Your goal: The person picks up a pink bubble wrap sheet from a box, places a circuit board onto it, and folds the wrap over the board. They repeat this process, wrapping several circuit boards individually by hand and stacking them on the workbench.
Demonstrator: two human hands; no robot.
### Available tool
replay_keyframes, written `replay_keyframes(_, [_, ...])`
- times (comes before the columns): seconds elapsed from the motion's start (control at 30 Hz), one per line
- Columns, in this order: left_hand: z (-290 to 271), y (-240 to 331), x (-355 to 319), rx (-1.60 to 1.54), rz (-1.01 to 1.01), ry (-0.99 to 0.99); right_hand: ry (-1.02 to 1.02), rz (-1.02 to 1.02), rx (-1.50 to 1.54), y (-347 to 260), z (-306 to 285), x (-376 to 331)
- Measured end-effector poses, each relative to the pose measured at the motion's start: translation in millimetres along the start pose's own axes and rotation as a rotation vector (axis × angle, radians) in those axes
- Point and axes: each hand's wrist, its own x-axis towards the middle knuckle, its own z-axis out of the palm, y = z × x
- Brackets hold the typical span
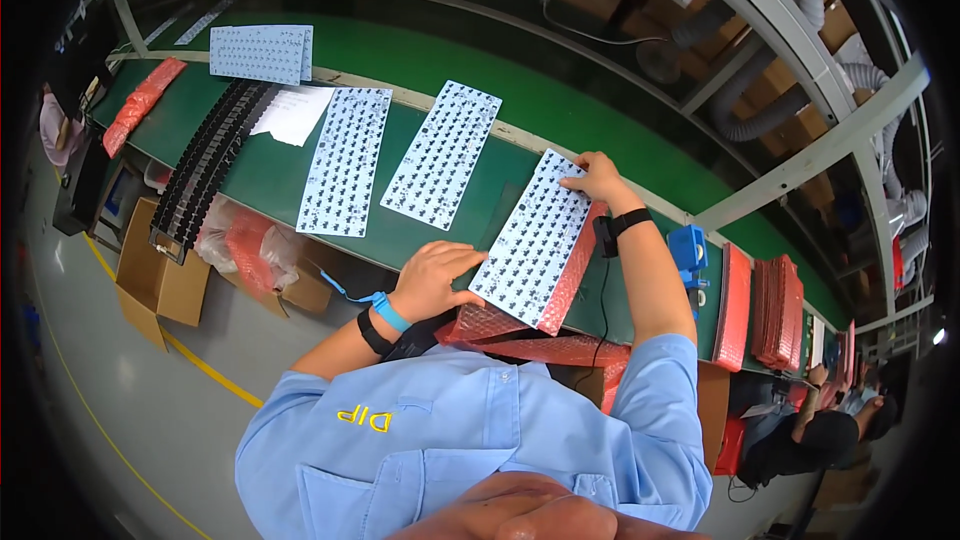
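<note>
A white board point(530, 240) with rows of black marks is gripped at its lower left edge by the fingers of the left hand point(437, 278) and at its upper right corner by those of the right hand point(598, 182). It is held slantwise over red bubble wrap point(574, 285) at the tabletop point(265, 190) edge. To its left, two similar boards point(442, 155) are laid out, near a black rack point(205, 165)

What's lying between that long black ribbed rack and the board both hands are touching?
The head view shows white paper, then one white board and a second board, on the green bench.
</note>
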Motion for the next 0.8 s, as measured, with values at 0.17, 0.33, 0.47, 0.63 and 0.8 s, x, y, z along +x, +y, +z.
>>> replay_keyframes(0.17, [-1,-6,0,0.045,0.083,0.008,-0.02,0.06,0.052,-3,10,8])
replay_keyframes(0.33, [-1,-4,1,0.048,0.082,0.0,-0.006,0.061,0.066,-8,6,4])
replay_keyframes(0.47, [0,-4,-3,0.048,0.069,-0.028,-0.175,0.077,0.189,-16,-15,-1])
replay_keyframes(0.63, [-6,5,5,0.046,0.015,-0.081,-0.38,-0.061,0.199,-43,-95,-19])
replay_keyframes(0.8, [-5,7,11,-0.037,0.1,-0.04,-0.407,-0.389,0.379,-120,-175,-119])
